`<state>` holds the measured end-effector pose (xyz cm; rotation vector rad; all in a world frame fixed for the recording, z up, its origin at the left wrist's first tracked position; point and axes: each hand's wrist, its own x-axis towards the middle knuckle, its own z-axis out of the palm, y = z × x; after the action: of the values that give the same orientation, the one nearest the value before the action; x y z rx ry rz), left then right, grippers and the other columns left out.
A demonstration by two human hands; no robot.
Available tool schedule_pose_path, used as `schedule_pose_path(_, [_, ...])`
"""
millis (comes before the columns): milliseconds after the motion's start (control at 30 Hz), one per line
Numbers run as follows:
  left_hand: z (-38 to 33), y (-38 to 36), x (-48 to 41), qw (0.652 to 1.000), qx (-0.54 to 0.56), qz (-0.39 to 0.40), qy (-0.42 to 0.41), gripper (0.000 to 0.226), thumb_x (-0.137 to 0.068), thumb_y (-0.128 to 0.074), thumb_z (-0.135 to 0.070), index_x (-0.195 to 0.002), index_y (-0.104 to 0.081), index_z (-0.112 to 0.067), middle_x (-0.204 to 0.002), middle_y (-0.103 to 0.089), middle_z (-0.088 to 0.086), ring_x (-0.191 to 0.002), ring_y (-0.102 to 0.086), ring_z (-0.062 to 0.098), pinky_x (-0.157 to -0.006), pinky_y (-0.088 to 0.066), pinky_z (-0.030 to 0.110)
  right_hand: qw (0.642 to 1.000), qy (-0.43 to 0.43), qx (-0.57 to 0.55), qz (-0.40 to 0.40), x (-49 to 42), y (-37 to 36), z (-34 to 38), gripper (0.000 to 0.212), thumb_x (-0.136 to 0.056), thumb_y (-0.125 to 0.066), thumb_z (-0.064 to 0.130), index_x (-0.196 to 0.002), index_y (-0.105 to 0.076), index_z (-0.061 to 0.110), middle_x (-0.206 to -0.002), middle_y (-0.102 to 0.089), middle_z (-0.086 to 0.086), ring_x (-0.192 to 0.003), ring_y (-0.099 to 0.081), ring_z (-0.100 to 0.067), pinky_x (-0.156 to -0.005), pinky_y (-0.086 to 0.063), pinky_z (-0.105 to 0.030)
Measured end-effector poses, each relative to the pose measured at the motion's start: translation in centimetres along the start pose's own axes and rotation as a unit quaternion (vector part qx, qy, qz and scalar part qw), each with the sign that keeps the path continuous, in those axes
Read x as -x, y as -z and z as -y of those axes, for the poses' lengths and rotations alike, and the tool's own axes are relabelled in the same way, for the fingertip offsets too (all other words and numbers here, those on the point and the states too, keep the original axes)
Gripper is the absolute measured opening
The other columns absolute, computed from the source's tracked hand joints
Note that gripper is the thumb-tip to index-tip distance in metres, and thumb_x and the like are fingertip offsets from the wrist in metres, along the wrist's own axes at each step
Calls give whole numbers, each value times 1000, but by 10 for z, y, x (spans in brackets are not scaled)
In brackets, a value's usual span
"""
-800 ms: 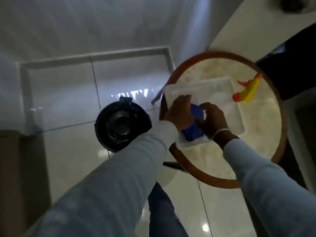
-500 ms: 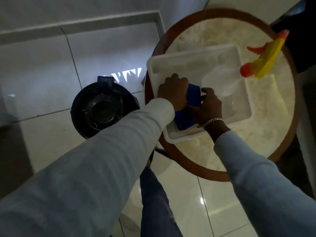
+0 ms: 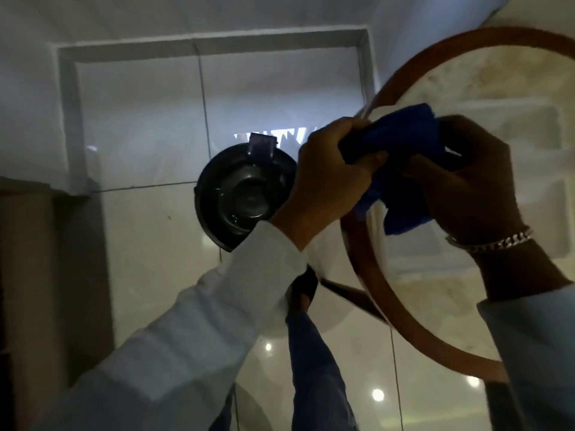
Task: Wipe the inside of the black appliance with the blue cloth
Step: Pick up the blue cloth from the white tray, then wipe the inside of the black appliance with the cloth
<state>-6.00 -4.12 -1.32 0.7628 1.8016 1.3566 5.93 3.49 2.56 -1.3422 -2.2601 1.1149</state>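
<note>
The blue cloth [image 3: 404, 157] is bunched up in the air above the left rim of the round table, held between both hands. My left hand [image 3: 329, 178] grips its left end and my right hand [image 3: 473, 185], with a silver bracelet on the wrist, grips its right side. The black appliance [image 3: 236, 194] stands open on the tiled floor just left of my left hand, its round dark inside facing up. My left wrist covers its lower right edge.
A round table [image 3: 398, 309] with a brown rim and marble top fills the right side, carrying a white plastic tray [image 3: 541, 126]. A brown cabinet [image 3: 40, 275] stands at the left. My leg in blue jeans [image 3: 314, 362] is below, on glossy floor tiles.
Both hands have lifted the blue cloth out of the white tray and carried it left, toward the table rim and the appliance. The view has shifted left, so the spray bottle is out of sight.
</note>
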Motion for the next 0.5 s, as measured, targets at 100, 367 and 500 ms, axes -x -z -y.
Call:
schedule_pose_path(100, [24,52,6,999,-6,-41,27,29,-83,-67,-11,-111,-63,-10,-96,-65,-5,-89,-63,7,-80,-54,17,996,64,36,46,-5,-52,23,30,-79,-64,15,-107,-60,5,-88,-62,-3,-75,-59,-18,-63,-44,-13])
schedule_pose_path(367, [161,146,-3,985,-110,-119,61,55,-80,-71,-17,-131,-51,-13,-125,-62,5,-110,-58,12,-94,-50,20,994,-74,-41,74,-38,-214,-10,24,-80,-64,14,-103,-62,8,-86,-66,-6,-74,-60,-15,-64,-47,-13])
schedule_pose_path(500, [248,170,-1,962,-246,24,113,116,-67,-80,-41,-150,-2,-22,-162,-3,8,-147,4,20,-118,-13,45,981,-163,-97,33,-66,-270,-47,12,-79,-63,17,-87,-64,8,-82,-65,-12,-81,-62,-27,-71,-53,-34])
